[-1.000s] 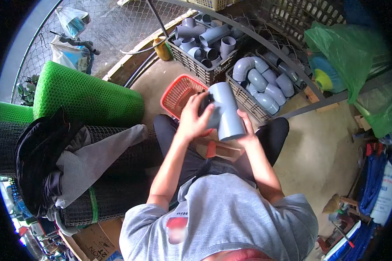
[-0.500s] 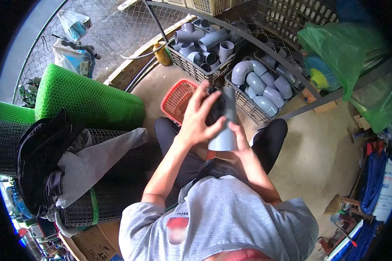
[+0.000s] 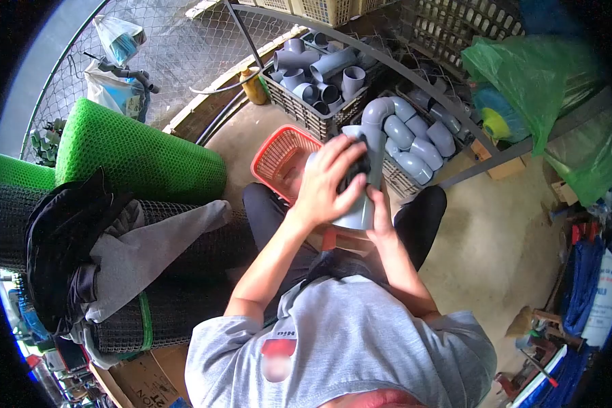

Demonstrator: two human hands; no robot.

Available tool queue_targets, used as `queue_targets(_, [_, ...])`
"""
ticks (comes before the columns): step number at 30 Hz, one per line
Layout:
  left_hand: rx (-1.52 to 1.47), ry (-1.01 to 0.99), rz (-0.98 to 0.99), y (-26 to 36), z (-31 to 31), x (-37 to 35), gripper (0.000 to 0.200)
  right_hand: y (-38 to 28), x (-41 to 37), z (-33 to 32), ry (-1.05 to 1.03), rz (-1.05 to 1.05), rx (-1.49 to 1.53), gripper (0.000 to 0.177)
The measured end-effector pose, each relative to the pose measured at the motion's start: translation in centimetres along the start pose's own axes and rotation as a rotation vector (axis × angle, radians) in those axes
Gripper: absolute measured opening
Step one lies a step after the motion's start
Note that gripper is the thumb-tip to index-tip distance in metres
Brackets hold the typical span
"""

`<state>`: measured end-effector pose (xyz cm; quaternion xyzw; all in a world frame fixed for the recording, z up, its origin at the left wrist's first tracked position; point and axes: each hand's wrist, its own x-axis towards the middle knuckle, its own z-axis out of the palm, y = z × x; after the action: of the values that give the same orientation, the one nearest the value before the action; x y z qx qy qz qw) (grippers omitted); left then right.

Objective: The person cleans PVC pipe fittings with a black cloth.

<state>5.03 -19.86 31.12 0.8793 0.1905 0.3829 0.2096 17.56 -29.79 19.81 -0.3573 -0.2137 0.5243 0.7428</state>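
In front of my lap I hold a grey plastic pipe fitting (image 3: 355, 219), probably a tee, since a pale stub shows left of my fingers. My right hand (image 3: 381, 212) grips its lower right side, with the thumb along the wall. Across the fitting's upper face lies my left hand (image 3: 328, 182), its fingers curved over a crumpled black cloth (image 3: 362, 163) pressed against the plastic. The hand and cloth hide much of the fitting. Just beyond my left hand, a red plastic basket (image 3: 268, 160) stands on the floor.
Ahead, one dark crate (image 3: 299, 109) holds several grey tees, and another crate (image 3: 402, 182) holds grey elbows. Green mesh rolls (image 3: 136, 153) and a grey-and-black garment (image 3: 143, 265) lie at left. A yellow bottle (image 3: 253, 87) stands by the fence. Green plastic sheeting (image 3: 537, 81) hangs at right.
My left hand has moved slightly down and right over the fitting with the cloth. The fitting has turned, and a pale stub now shows at its left. My right hand keeps its grip.
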Motion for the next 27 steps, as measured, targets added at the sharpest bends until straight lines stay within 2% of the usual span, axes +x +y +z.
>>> queue_targets(1, [-0.073,0.018,-0.094,0.0,0.1,0.8,0.054,-0.5,-0.2,1.2,0.025,-0.046,-0.04,0.063])
queue_targets(3, [-0.035,0.021,-0.177,0.4,0.8,1.0,0.057,-1.2,0.1,1.6,0.057,-0.055,-0.065,0.066])
queue_targets(6, [-0.058,-0.067,-0.033,1.3,1.5,-1.0,0.058,-0.9,1.1,-0.6,0.094,-0.193,-0.103,0.064])
queue_targets(7, [-0.096,-0.126,0.03,1.3,1.5,-2.0,0.057,-0.9,1.7,-1.6,0.188,-0.164,-0.133,0.063])
queue_targets(9, [-0.266,-0.169,0.046,0.9,1.7,-4.0,0.055,-1.4,1.9,-3.0,0.177,-0.061,0.02,0.064])
queue_targets(11, [-0.305,-0.185,0.037,-0.1,2.0,-5.0,0.056,-1.7,1.7,-2.7,0.22,-0.067,0.126,0.064])
queue_targets(13, [-0.464,-0.08,-0.182,-0.7,2.6,-6.2,0.058,-2.6,1.1,-0.7,0.326,-0.034,0.142,0.055])
queue_targets(15, [-0.537,0.048,-0.201,0.5,4.1,-6.8,0.059,-3.3,0.7,0.6,0.304,-0.016,0.164,0.058])
queue_targets(19, [-0.592,0.151,-0.253,1.8,4.2,-7.1,0.057,-3.3,0.1,1.1,0.251,0.017,0.166,0.063])
queue_targets(21, [-0.514,0.083,-0.12,1.4,3.2,-7.1,0.054,-2.4,-0.1,0.1,0.214,0.037,0.169,0.061])
queue_targets(22, [-0.489,0.084,-0.022,1.3,2.7,-6.1,0.049,-1.5,0.0,-0.5,0.17,-0.036,0.088,0.057])
queue_targets(23, [-0.46,-0.015,0.05,1.2,1.6,-5.2,0.049,-0.7,0.1,-1.1,0.123,-0.108,0.009,0.054])
queue_targets(25, [-0.364,-0.154,0.165,1.6,0.6,-3.1,0.048,-1.2,-0.5,-0.7,-0.048,-0.186,-0.138,0.068])
queue_targets(26, [-0.282,-0.242,0.173,1.7,0.1,-2.3,0.051,-0.9,-0.4,-1.0,-0.036,-0.209,-0.25,0.073])
queue_targets(27, [-0.281,-0.243,0.172,1.9,-0.5,-1.6,0.051,-0.5,-0.2,-1.5,-0.023,-0.234,-0.363,0.077])
